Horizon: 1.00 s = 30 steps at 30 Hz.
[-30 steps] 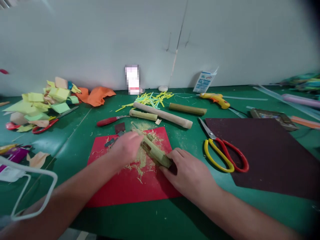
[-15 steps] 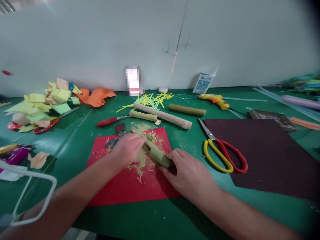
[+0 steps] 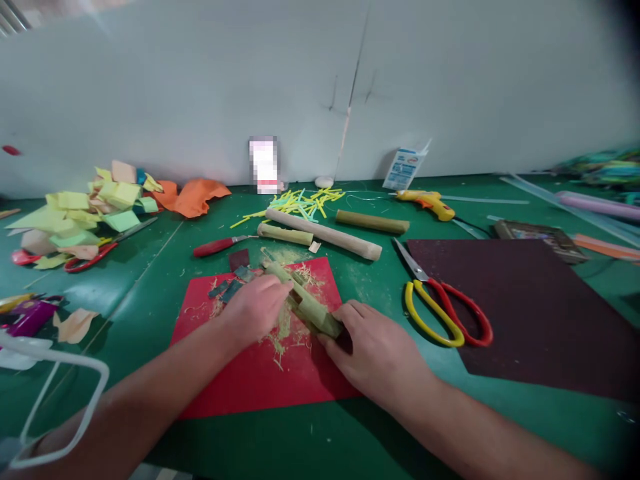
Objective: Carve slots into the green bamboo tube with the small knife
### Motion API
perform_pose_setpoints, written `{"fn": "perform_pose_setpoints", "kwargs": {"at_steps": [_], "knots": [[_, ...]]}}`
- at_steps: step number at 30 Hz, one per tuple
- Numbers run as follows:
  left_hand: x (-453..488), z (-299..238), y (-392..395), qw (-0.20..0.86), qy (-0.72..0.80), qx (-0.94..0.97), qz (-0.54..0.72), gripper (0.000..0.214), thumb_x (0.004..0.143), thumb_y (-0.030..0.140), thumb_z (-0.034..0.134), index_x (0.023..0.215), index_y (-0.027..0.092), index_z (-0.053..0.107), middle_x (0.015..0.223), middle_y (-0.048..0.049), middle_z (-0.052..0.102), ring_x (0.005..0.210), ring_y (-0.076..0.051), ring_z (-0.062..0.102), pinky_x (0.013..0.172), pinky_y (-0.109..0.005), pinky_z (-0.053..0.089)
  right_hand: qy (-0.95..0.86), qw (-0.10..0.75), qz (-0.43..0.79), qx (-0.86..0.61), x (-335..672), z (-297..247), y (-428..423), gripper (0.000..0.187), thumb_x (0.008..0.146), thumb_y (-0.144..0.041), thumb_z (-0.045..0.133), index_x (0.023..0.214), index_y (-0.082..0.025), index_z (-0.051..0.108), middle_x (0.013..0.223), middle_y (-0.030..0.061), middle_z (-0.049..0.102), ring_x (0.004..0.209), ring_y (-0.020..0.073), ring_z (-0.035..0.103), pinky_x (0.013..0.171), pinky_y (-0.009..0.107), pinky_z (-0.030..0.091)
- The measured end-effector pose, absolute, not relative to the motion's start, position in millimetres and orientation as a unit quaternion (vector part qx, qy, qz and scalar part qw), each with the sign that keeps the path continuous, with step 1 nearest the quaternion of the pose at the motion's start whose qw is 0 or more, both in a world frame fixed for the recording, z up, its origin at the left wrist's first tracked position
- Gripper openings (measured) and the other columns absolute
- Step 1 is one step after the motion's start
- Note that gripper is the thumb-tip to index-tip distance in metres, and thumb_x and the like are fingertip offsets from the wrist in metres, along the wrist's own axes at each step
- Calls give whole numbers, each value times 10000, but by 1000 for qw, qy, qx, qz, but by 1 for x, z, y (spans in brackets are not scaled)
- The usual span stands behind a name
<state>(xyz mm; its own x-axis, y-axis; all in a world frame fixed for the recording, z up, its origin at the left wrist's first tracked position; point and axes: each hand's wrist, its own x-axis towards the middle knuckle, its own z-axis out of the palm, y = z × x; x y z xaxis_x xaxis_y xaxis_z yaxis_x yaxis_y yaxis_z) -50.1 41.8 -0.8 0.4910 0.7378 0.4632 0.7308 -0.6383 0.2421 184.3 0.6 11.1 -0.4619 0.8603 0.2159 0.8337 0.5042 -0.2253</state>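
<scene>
Both hands are working at the tube (image 3: 316, 312), which is lying at a slant over the red sheet (image 3: 240, 383) on the table (image 3: 280, 443). Through the head camera, I am holding the tube's near end with the right hand (image 3: 377, 340), its thumb and fingers clasping opposite sides. I am bringing the left hand (image 3: 260, 303) to the tube's middle, its fingers curling closed just beside a dark cut-out in the wall. Those fingertips are facing away from my camera, so I am not able to tell whether they are pinching a tool, a scrap or only the tube.

Points for handling, in my judgement:

- Grip: the right hand should be bearing the load, pressing the near end down so that the tube is not rolling.
- Stroke: the left hand should be working in short, light passes, as the wall beside the cut-out is probably splitting easily.
- Clearance: the right fingertips should be sitting out of line with the left hand's path.
- Footing: shavings (image 3: 280, 347) are lying under and around the tube, and they may be letting it slip.

Nearby, a knife (image 3: 214, 247) is lying beyond the left hand; scissors (image 3: 447, 303) are resting to the right hand's right.
</scene>
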Motion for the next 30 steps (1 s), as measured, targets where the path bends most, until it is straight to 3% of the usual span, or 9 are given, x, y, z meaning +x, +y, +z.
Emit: {"fn": "perform_pose_setpoints", "kwargs": {"at_steps": [19,26,30], "knots": [[-48,1,43,10,486,816,314,213,891,167,438,973,126,630,829,-66,603,772,-150,563,708,-275,469,-866,133,62,-478,182,17,-2,192,827,-367,463,821,-190,536,820,51,560,773,199,526,642,315,369],[-28,4,20,39,401,885,233,251,888,159,415,1060,128,595,804,-67,599,773,-174,562,679,-294,479,-846,135,85,-509,180,13,-4,137,791,-331,512,767,-197,500,768,23,550,697,165,524,581,286,350],[-40,5,33,13,475,828,296,217,895,169,417,938,123,625,794,-66,594,753,-161,564,697,-296,481,-842,150,75,-513,180,13,-4,135,772,-336,525,755,-203,506,758,18,558,682,162,528,562,281,339]]}}
